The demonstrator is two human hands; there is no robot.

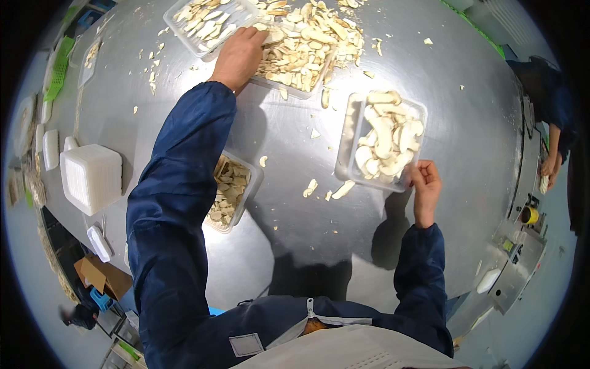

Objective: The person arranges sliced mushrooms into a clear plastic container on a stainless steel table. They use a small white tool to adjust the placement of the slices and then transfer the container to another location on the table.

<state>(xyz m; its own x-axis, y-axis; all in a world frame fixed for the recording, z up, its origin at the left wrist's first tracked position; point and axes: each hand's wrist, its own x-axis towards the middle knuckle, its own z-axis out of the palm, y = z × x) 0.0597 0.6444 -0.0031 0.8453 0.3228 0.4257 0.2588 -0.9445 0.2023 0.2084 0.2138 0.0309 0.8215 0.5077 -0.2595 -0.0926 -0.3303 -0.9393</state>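
Note:
My left hand (pixel 242 56) reaches over the corner of a clear plastic bin (pixel 290 91) filled with sliced mushrooms (pixel 295 60). Its fingertips touch a larger pale slice (pixel 275 36); the thumb is hidden, so I cannot tell whether they grip it. My right hand (pixel 425 187) pinches the near right corner of a clear plastic tub (pixel 400 187) of thick mushroom slices (pixel 385 133). That tub looks tilted, with a shadow along its left side. Next to my left hand is another clear tub (pixel 173 17) with flat slices inside (pixel 209 23).
More slices (pixel 339 30) are heaped behind the bin. Below my left sleeve, a tub (pixel 249 196) holds darker pieces (pixel 228 189). Stacked white trays (pixel 91 177) stand at left on the metal table (pixel 304 230). Scraps (pixel 343 189) lie about. At far right another person's hands (pixel 551 166) work.

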